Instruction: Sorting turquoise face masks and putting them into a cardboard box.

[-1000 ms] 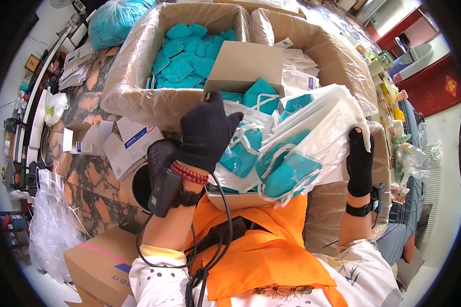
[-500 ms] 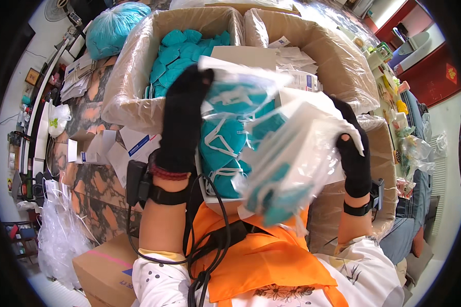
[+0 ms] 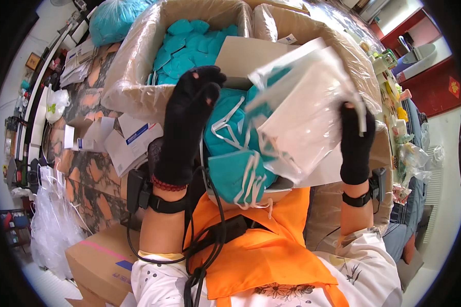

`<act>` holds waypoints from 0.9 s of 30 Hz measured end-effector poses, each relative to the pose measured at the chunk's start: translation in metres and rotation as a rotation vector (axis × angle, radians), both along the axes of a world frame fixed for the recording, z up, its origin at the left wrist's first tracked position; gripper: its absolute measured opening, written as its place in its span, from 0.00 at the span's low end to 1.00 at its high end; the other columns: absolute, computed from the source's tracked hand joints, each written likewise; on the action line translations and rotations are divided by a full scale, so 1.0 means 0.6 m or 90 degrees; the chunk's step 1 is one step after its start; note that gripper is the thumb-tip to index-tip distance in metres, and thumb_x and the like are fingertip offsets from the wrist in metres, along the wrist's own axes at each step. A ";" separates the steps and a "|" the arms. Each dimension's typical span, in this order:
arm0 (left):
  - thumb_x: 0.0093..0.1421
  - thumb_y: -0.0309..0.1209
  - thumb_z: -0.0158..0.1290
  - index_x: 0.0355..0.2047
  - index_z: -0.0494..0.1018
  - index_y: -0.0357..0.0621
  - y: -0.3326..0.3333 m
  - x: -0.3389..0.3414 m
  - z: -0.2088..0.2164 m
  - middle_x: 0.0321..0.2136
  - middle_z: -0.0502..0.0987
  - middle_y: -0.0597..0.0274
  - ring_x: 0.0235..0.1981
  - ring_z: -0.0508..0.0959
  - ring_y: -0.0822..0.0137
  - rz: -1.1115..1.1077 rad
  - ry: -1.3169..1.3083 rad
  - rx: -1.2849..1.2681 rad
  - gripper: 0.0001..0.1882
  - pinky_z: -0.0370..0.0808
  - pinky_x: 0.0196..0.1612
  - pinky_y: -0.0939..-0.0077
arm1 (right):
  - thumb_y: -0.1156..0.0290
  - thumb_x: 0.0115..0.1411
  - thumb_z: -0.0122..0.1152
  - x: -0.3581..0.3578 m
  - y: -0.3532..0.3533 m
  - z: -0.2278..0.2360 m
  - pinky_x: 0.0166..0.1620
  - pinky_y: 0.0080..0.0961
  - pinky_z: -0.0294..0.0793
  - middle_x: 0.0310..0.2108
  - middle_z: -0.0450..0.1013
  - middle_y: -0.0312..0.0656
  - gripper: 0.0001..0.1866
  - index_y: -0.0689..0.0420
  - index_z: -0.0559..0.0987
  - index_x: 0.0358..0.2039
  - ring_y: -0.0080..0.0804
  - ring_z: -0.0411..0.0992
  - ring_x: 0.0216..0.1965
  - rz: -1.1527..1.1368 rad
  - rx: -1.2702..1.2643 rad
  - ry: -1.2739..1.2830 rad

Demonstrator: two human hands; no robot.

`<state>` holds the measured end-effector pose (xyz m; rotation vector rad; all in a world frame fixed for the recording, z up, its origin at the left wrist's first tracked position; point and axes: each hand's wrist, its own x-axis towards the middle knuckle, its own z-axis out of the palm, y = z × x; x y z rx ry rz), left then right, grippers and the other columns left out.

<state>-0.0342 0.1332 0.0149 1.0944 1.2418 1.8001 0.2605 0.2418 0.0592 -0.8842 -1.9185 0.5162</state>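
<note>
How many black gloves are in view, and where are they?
2. The left hand wears one, near teal masks; the right hand, holding clear plastic packets, wears the other. More could be hidden.

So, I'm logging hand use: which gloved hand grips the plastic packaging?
The right hand: it holds the plastic packaging, while the left hand, with red beads at its wrist, appears empty.
</note>
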 end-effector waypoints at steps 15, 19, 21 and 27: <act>0.57 0.38 0.60 0.49 0.75 0.37 -0.039 0.038 -0.053 0.38 0.80 0.41 0.41 0.80 0.43 -0.073 0.424 -0.263 0.23 0.77 0.45 0.57 | 0.79 0.66 0.44 0.116 0.058 -0.003 0.70 0.37 0.57 0.65 0.65 0.54 0.28 0.65 0.63 0.67 0.45 0.61 0.68 -0.162 0.067 0.009; 0.56 0.29 0.58 0.49 0.74 0.38 -0.030 0.045 -0.061 0.37 0.81 0.46 0.39 0.81 0.44 0.107 0.521 -0.114 0.20 0.77 0.47 0.55 | 0.56 0.74 0.44 0.023 0.000 0.044 0.63 0.28 0.67 0.62 0.66 0.41 0.29 0.59 0.61 0.68 0.29 0.68 0.59 -0.083 -0.268 0.405; 0.56 0.20 0.57 0.47 0.75 0.38 -0.008 0.053 -0.037 0.36 0.80 0.51 0.40 0.82 0.51 0.189 0.368 -0.001 0.17 0.77 0.48 0.60 | 0.56 0.74 0.44 0.087 0.024 0.002 0.62 0.28 0.69 0.62 0.66 0.41 0.29 0.58 0.61 0.69 0.30 0.68 0.59 -0.066 -0.269 0.363; 0.56 0.23 0.63 0.45 0.77 0.39 0.006 0.099 0.014 0.42 0.80 0.53 0.39 0.82 0.62 -0.005 0.141 0.031 0.15 0.78 0.45 0.72 | 0.58 0.74 0.43 0.065 0.006 -0.021 0.60 0.30 0.72 0.60 0.69 0.42 0.26 0.61 0.65 0.66 0.31 0.70 0.58 -0.033 -0.435 0.472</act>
